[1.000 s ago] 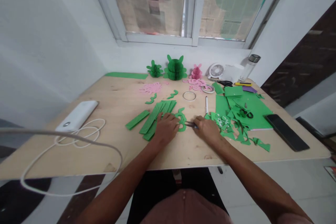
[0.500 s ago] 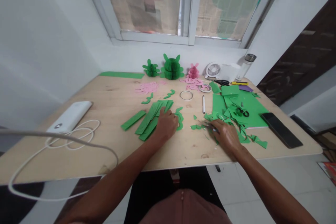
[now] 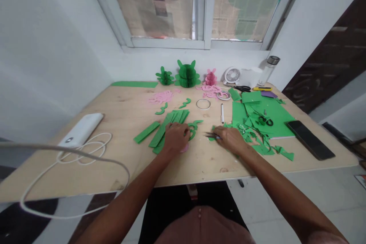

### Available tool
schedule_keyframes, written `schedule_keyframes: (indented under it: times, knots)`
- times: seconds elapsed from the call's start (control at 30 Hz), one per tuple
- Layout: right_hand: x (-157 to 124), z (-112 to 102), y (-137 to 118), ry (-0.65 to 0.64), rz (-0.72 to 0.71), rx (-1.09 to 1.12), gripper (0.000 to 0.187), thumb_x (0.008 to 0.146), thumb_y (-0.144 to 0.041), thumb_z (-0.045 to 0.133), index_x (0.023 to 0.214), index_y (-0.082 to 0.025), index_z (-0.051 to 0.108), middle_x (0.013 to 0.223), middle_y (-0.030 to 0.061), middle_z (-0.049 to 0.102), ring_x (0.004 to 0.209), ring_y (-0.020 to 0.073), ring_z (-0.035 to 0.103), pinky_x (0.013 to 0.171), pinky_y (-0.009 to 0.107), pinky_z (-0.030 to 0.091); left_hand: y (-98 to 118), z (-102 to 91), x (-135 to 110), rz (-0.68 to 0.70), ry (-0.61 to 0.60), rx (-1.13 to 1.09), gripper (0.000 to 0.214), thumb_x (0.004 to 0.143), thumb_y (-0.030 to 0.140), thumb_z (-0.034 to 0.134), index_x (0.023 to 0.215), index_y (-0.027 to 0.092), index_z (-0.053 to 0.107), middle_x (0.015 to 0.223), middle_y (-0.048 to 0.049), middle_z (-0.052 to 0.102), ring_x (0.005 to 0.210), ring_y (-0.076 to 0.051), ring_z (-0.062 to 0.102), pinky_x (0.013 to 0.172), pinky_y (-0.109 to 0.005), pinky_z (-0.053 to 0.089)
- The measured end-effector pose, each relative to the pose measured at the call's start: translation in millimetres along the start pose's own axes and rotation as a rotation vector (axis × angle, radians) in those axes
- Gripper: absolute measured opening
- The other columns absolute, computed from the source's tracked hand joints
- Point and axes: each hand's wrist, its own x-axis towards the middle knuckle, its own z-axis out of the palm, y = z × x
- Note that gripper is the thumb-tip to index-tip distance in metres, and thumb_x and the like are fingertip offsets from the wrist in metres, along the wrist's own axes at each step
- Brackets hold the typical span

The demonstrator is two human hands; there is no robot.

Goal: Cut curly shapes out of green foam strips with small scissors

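Note:
My left hand (image 3: 177,137) is closed, its fingertips at the curved green paper cutouts (image 3: 192,132), pinching the edge of one. Under that hand lies a fanned stack of folded green paper strips (image 3: 167,122), partly covered by it. A small pink patch (image 3: 185,148) shows below the hand; what it is I cannot make out. My right hand (image 3: 230,139) is wrapped round a pair of scissors (image 3: 211,135), blades pointing left, low over the table. Green scraps (image 3: 212,139) lie by the blades.
Green offcuts and sheets (image 3: 259,133) cover the right side, beside a phone (image 3: 310,140). A white pen (image 3: 222,113) and a ring (image 3: 203,103) lie mid-table. Paper figures (image 3: 187,75) stand at the back. A power bank (image 3: 81,129) with a cable is at left.
My left hand has drawn back off the strips toward the green cutouts, which have shifted. My right hand has moved left with the scissors.

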Motion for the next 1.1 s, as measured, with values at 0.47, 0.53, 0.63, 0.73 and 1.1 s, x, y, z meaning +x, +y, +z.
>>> schedule_keyframes:
  times: [0.47, 0.53, 0.63, 0.73, 1.1]
  knots:
    - [8.9, 1.4, -5.4, 0.2, 0.106, 0.292, 0.027, 0.089, -0.02, 0.051, 0.107, -0.021, 0.072, 0.106, 0.0082, 0.074, 0.092, 0.0234, 0.067, 0.075, 0.028, 0.044, -2.6, -7.4, 4.4, -0.038, -0.081, -0.044, 0.014, 0.079, 0.022, 0.054, 0.078, 0.023, 0.068, 0.081, -0.003, 0.073, 0.088, -0.024, 0.064, 0.091, -0.043, 0.035]
    - [17.8, 6.1, -11.1, 0.247, 0.123, 0.435, 0.027, 0.089, -0.024, 0.05, 0.102, -0.02, 0.073, 0.092, 0.0065, 0.076, 0.081, 0.0227, 0.068, 0.07, 0.028, 0.044, -0.7, -6.4, 3.4, -0.06, -0.06, -0.059, 0.013, 0.079, 0.021, 0.055, 0.079, 0.024, 0.067, 0.082, -0.0026, 0.074, 0.09, -0.024, 0.064, 0.093, -0.043, 0.035]
    - [28.4, 16.9, -20.1, 0.3, 0.12, 0.713, 0.031, 0.09, -0.035, 0.049, 0.091, -0.019, 0.075, 0.077, 0.0038, 0.075, 0.07, 0.0203, 0.066, 0.061, 0.026, 0.042, 1.0, -5.2, 2.2, -0.059, -0.017, -0.092, 0.013, 0.079, 0.02, 0.054, 0.079, 0.025, 0.066, 0.085, -0.0017, 0.074, 0.092, -0.024, 0.064, 0.096, -0.045, 0.034]
    - [34.2, 24.4, -24.7, 0.378, 0.149, 0.909, 0.035, 0.087, -0.04, 0.051, 0.079, -0.016, 0.075, 0.067, 0.0033, 0.072, 0.057, 0.017, 0.06, 0.054, 0.025, 0.038, -0.4, -8.3, 0.9, -0.078, 0.037, -0.078, 0.013, 0.08, 0.02, 0.054, 0.08, 0.024, 0.066, 0.085, -0.0025, 0.074, 0.093, -0.025, 0.064, 0.098, -0.048, 0.033]
    - [0.4, 1.0, 11.0, 0.713, 0.399, 1.262, 0.038, 0.075, -0.05, 0.063, 0.08, -0.013, 0.073, 0.065, 0.0059, 0.072, 0.052, 0.0154, 0.054, 0.048, 0.026, 0.036, 64.4, 5.7, -1.2, 0.085, 0.007, -0.265, 0.013, 0.079, 0.013, 0.06, 0.08, 0.022, 0.069, 0.081, -0.0022, 0.074, 0.089, -0.023, 0.066, 0.095, -0.045, 0.037]
